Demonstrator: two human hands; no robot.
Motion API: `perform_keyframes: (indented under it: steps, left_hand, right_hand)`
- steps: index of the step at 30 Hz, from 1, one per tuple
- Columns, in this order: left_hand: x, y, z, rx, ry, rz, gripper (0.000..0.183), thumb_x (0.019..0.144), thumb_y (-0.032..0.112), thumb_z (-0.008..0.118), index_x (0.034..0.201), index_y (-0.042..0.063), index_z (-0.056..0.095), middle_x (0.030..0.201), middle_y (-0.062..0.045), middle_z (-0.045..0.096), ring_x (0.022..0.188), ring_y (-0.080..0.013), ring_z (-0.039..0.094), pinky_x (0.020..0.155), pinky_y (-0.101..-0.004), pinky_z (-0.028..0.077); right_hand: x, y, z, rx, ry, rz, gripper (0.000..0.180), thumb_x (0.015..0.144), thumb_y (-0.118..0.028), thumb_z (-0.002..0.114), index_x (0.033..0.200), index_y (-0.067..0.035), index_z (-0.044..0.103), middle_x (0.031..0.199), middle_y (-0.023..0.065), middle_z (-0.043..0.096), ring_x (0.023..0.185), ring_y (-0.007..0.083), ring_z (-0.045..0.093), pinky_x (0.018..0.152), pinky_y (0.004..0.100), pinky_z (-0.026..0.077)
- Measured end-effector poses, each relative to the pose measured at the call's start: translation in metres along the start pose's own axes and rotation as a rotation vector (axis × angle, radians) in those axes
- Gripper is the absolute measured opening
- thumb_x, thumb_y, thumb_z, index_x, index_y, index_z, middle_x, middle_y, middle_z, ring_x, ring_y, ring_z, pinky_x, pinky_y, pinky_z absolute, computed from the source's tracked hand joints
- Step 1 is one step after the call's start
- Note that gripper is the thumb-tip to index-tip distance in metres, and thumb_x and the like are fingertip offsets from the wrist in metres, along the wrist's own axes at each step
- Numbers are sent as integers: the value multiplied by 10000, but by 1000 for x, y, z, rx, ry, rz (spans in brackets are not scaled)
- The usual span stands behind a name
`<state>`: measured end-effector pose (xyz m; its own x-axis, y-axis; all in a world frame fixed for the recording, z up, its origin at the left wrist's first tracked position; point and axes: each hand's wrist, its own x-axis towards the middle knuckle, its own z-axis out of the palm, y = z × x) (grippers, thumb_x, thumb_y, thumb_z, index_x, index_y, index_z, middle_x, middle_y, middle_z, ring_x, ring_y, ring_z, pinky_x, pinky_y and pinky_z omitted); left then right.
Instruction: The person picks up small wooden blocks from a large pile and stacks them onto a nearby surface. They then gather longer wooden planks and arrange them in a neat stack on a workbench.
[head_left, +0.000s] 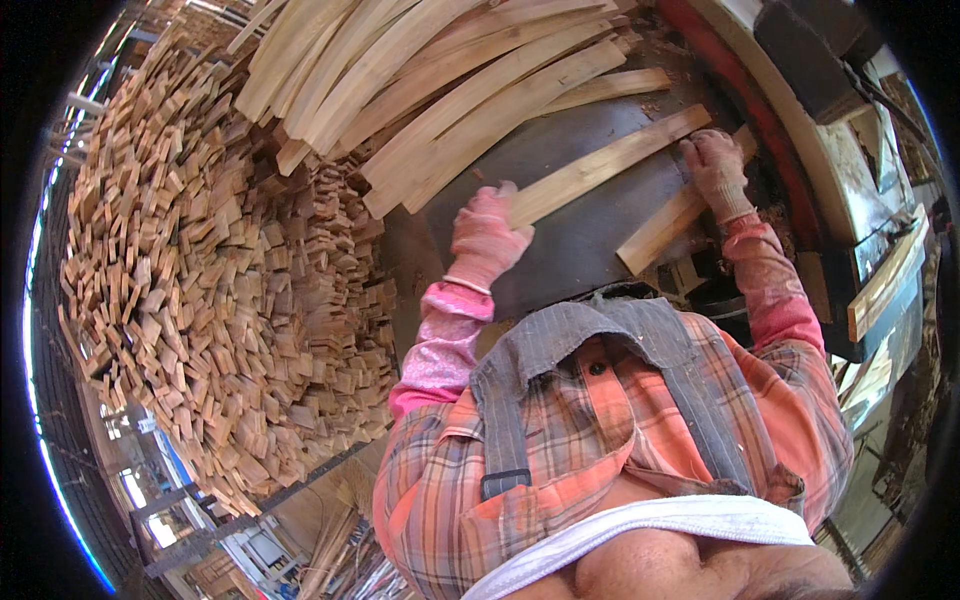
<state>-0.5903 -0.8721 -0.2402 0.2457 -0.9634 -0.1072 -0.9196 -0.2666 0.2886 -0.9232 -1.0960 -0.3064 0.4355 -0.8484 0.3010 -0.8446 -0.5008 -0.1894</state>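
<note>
My left hand (489, 238), in a pinkish knit work glove, grips the left end of a wooden strip (607, 166), thumb and fingers on either side of it. The strip lies slantwise over a dark, flat tabletop (555, 259). At its far right end is my right hand (715, 169), gloved as well, with curled fingertips against the strip's lower edge; whether they grip it cannot be told. A second wooden strip (660, 230) passes beneath my right hand and wrist, its near end pointing toward my body.
Long wooden boards (450, 97) lie overlapping across the table's far side. A tall stack of short wood pieces (202, 300) rises at left. To the right run a red machine edge (757, 97) and a dark block-shaped housing (806, 64). Another board (889, 277) leans farther right.
</note>
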Motion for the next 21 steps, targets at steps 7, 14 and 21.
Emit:
perform_keyframes:
  steps: [7,14,21]
  left_hand:
    - [17,12,29,41,186,238,642,764,429,794,1276,110,573,1158,-148,622,1111,-373,616,926,-499,512]
    - [78,-101,-52,312,325,-142,895,820,496,764,1521,111,361,1556,-195,397,1440,-398,362,1168,-534,320]
    - [86,-98,-46,302,157,-218,853,803,499,790,1485,133,430,1466,-198,497,1310,-389,528,1086,-529,414]
  right_hand:
    - [4,-132,-7,98,-129,-337,251,907,-316,637,972,-87,716,1123,129,679,1095,341,627,936,470,503]
    - [-3,-73,-14,-63,-328,-111,345,926,-357,607,985,-52,758,1082,143,702,1088,349,650,983,469,488]
    - [-6,-43,-2,-66,-370,-115,303,909,-342,631,911,-58,736,1002,137,695,1047,344,643,937,466,498]
